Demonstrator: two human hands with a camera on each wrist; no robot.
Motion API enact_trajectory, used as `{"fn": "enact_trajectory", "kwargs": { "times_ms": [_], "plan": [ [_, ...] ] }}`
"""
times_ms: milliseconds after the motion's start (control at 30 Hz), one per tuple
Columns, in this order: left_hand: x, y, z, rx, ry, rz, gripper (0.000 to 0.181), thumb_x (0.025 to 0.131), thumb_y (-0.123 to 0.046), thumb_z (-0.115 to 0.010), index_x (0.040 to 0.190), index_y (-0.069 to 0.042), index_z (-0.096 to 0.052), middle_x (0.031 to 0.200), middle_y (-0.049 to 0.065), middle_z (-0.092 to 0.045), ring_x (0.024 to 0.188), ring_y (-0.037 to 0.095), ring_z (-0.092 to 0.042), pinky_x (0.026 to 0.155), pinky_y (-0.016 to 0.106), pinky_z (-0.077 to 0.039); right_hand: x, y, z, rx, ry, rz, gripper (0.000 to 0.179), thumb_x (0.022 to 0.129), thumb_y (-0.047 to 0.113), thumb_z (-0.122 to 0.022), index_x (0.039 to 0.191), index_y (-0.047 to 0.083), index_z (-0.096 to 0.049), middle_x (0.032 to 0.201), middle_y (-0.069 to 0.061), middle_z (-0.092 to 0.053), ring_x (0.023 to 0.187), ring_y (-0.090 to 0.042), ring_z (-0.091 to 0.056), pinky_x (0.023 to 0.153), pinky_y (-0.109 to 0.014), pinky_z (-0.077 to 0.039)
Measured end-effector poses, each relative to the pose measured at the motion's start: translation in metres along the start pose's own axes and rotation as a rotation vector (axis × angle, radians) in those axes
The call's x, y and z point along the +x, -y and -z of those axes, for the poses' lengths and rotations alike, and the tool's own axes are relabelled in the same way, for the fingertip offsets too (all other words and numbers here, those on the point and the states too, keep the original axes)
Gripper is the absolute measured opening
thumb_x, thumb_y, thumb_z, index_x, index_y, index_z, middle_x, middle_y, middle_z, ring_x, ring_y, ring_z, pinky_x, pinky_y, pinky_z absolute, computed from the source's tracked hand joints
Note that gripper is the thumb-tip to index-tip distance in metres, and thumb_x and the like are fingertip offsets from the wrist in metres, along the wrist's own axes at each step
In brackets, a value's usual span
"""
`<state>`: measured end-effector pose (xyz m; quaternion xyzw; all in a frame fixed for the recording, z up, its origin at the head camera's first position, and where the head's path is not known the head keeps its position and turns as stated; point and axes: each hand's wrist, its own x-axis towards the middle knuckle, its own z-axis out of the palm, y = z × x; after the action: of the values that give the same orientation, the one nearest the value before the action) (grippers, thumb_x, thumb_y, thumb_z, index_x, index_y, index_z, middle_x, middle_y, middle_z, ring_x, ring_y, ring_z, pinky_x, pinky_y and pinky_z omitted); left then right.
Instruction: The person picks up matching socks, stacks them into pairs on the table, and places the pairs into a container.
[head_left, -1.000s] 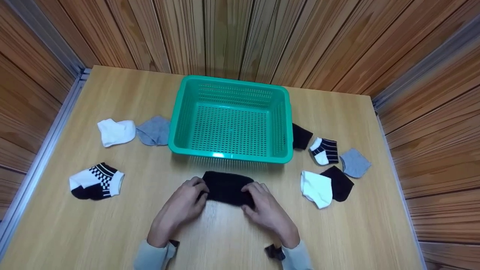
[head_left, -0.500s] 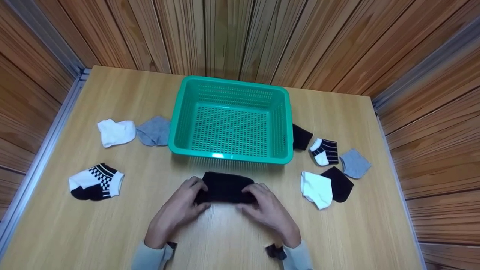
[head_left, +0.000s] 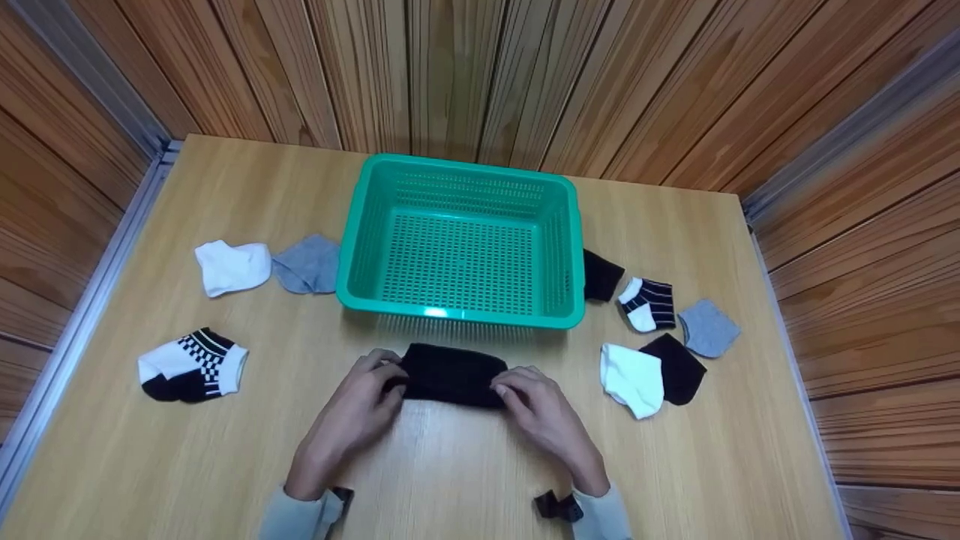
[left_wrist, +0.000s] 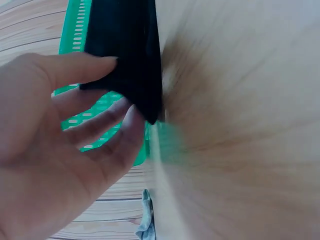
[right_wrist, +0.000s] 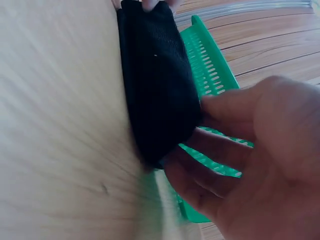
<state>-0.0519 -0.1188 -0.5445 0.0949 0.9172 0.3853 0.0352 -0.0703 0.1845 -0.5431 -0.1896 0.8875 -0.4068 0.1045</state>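
A black sock (head_left: 454, 375) with a ribbed part lies flat, folded into a rectangle, on the table in front of the basket. My left hand (head_left: 364, 397) pinches its left end; in the left wrist view the thumb (left_wrist: 95, 69) lies on one face of the fabric and the fingers are behind it. At the opposite end, my right hand (head_left: 546, 411) pinches the fabric between thumb and fingers. The right wrist view shows that hand (right_wrist: 260, 155) close up, with the curled fingers partly hidden by the sock (right_wrist: 157, 85).
A green perforated basket (head_left: 461, 316) stands behind the black sock. On the left lie a white sock (head_left: 234, 268), a grey sock (head_left: 309, 264) and a checkered sock (head_left: 195, 364). Several more socks, including a white one (head_left: 632, 379) and a striped one (head_left: 649, 304), lie on the right.
Both hands have shifted slightly outward along the black sock's ends, and their thumbs have drawn closer to the fingers. The sock's front edge looks straighter; the basket and other socks stay put.
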Motion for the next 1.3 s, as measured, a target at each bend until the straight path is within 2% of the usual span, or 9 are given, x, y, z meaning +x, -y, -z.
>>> {"fn": "enact_trajectory", "kwargs": {
  "times_ms": [133,233,367,433,567,700,900,1067,1300],
  "plan": [
    [0.001,-0.002,0.004,-0.080,-0.031,0.033,0.015,0.097,-0.003,-0.069,0.110,-0.007,-0.075,0.115,0.005,-0.072,0.115,0.023,-0.069,0.100,0.044,-0.057,-0.003,-0.001,0.001,0.053,-0.032,-0.001,0.022,0.101,0.029,-0.071,0.117,0.013,-0.073,0.120,0.000,-0.073,0.117,-0.018,-0.064,0.103,-0.038,-0.053],
    [0.002,-0.005,0.007,-0.134,-0.013,0.054,0.017,0.099,-0.005,-0.067,0.113,-0.011,-0.075,0.112,0.003,-0.074,0.111,0.020,-0.071,0.099,0.045,-0.058,-0.005,-0.003,-0.003,-0.005,-0.009,0.024,0.037,0.091,0.030,-0.083,0.122,0.016,-0.069,0.133,-0.002,-0.067,0.128,-0.020,-0.057,0.109,-0.042,-0.050],
    [0.004,-0.008,0.010,-0.181,0.028,0.064,0.019,0.101,-0.007,-0.065,0.116,-0.013,-0.074,0.113,0.003,-0.075,0.106,0.016,-0.069,0.097,0.044,-0.058,-0.003,-0.003,-0.010,-0.164,-0.066,0.087,0.028,0.093,0.017,-0.080,0.119,0.014,-0.069,0.133,-0.003,-0.067,0.129,-0.023,-0.058,0.108,-0.043,-0.052],
    [0.004,-0.009,0.011,-0.223,0.030,0.065,0.020,0.102,-0.007,-0.065,0.119,-0.012,-0.074,0.115,0.003,-0.075,0.106,0.015,-0.069,0.096,0.042,-0.059,-0.002,-0.001,-0.011,-0.150,-0.129,0.089,0.021,0.095,0.007,-0.075,0.116,0.012,-0.072,0.126,-0.002,-0.070,0.123,-0.021,-0.063,0.104,-0.041,-0.054],
    [0.006,-0.011,0.015,-0.321,-0.038,0.072,0.018,0.102,-0.007,-0.066,0.118,-0.012,-0.075,0.113,0.001,-0.077,0.103,0.013,-0.070,0.092,0.034,-0.061,0.000,0.006,-0.004,0.108,-0.198,0.039,0.019,0.098,0.005,-0.070,0.114,0.013,-0.075,0.115,-0.001,-0.075,0.112,-0.016,-0.070,0.097,-0.033,-0.059],
    [0.008,-0.012,0.017,-0.353,-0.135,0.097,0.012,0.100,-0.007,-0.069,0.110,-0.011,-0.076,0.095,0.000,-0.073,0.086,0.010,-0.063,0.076,0.021,-0.055,0.002,0.011,0.004,0.361,-0.191,-0.045,0.021,0.102,0.015,-0.068,0.122,0.011,-0.075,0.119,-0.008,-0.076,0.110,-0.011,-0.070,0.094,-0.025,-0.057],
    [0.014,-0.010,0.013,-0.344,-0.163,0.169,0.014,0.098,-0.008,-0.073,0.111,-0.004,-0.075,0.087,0.004,-0.069,0.076,0.011,-0.056,0.069,0.019,-0.047,0.007,0.013,0.003,0.520,-0.193,-0.223,0.021,0.102,0.015,-0.069,0.117,0.003,-0.075,0.110,-0.007,-0.075,0.096,-0.010,-0.067,0.085,-0.023,-0.055],
    [0.021,-0.005,0.011,-0.374,-0.069,0.243,0.022,0.097,-0.011,-0.074,0.116,-0.001,-0.074,0.092,0.006,-0.071,0.075,0.012,-0.056,0.067,0.019,-0.046,0.018,0.009,-0.008,0.449,-0.279,-0.337,0.017,0.102,0.017,-0.069,0.106,0.002,-0.074,0.092,-0.002,-0.069,0.081,-0.010,-0.060,0.073,-0.022,-0.049],
    [0.032,0.003,0.008,-0.301,0.011,0.254,0.015,0.098,-0.006,-0.069,0.110,0.000,-0.074,0.087,0.004,-0.070,0.078,0.013,-0.058,0.071,0.023,-0.047,0.024,0.004,-0.021,0.181,-0.320,-0.293,0.016,0.102,0.018,-0.069,0.104,0.004,-0.076,0.066,0.005,-0.054,0.057,-0.006,-0.046,0.057,-0.021,-0.040]
  ]
}}
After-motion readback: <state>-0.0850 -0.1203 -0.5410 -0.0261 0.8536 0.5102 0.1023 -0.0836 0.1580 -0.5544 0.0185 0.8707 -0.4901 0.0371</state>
